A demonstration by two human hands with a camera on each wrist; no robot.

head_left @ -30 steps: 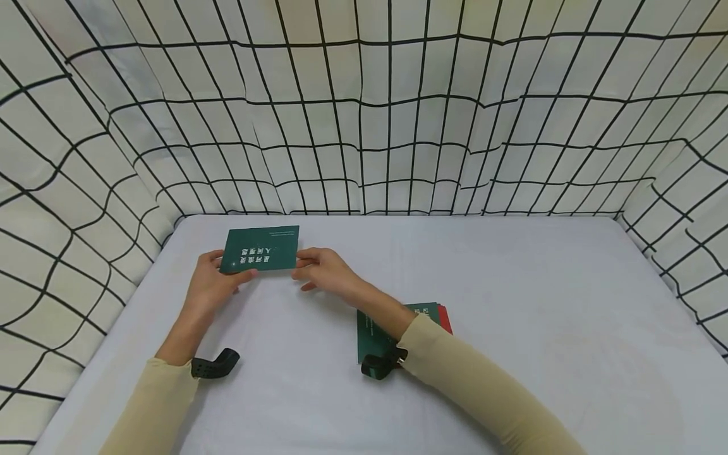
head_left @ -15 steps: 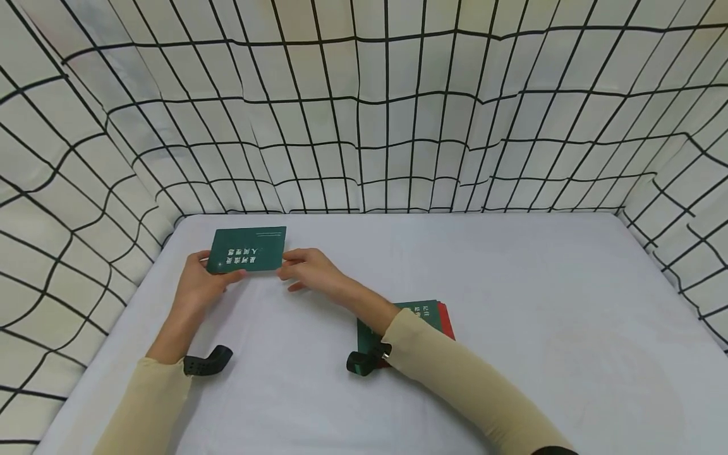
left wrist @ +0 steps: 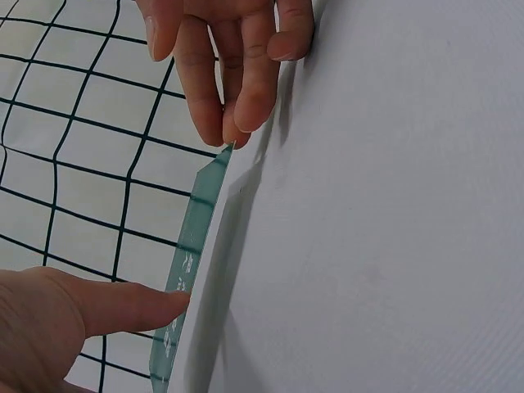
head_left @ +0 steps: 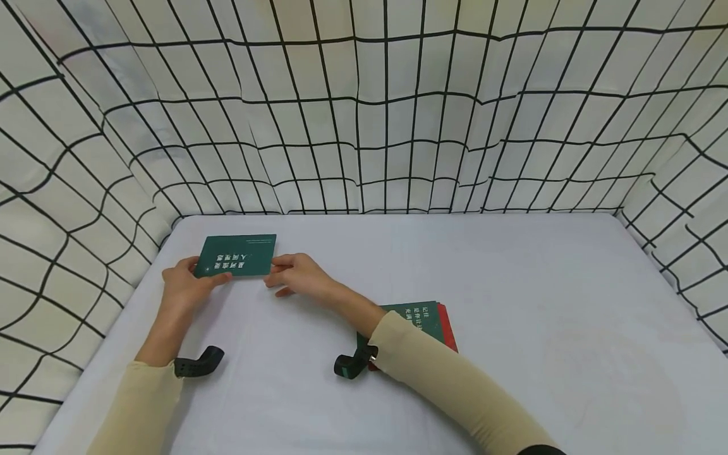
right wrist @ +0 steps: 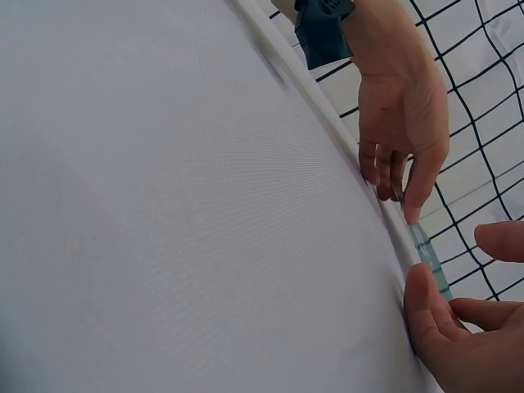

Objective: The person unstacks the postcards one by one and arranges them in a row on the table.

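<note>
A dark green card (head_left: pixel 236 256) with pale Chinese characters lies close over the far left of the white table. My left hand (head_left: pixel 184 284) pinches its left end, thumb on the printed face and fingers behind. At the opposite end is my right hand (head_left: pixel 301 275), its loosely bent fingertips right at the card's edge. The left wrist view shows the green card (left wrist: pixel 192 221) nearly edge-on, with the fingertips of the right hand (left wrist: pixel 233 74) meeting its corner and the thumb apart. My left hand (right wrist: pixel 401 123) also shows in the right wrist view.
Under the right forearm lies a stack of green cards (head_left: pixel 423 316), with a red card (head_left: pixel 447 325) sticking out on its right side. White walls with a black grid (head_left: pixel 372 120) stand behind and beside the white table (head_left: pixel 540 303). A dark wrist camera (head_left: pixel 199 363) sits on the left wrist.
Both hands and the card have shifted left and slightly toward the near side. The right forearm moved too, showing more of the card stack's upper part.
</note>
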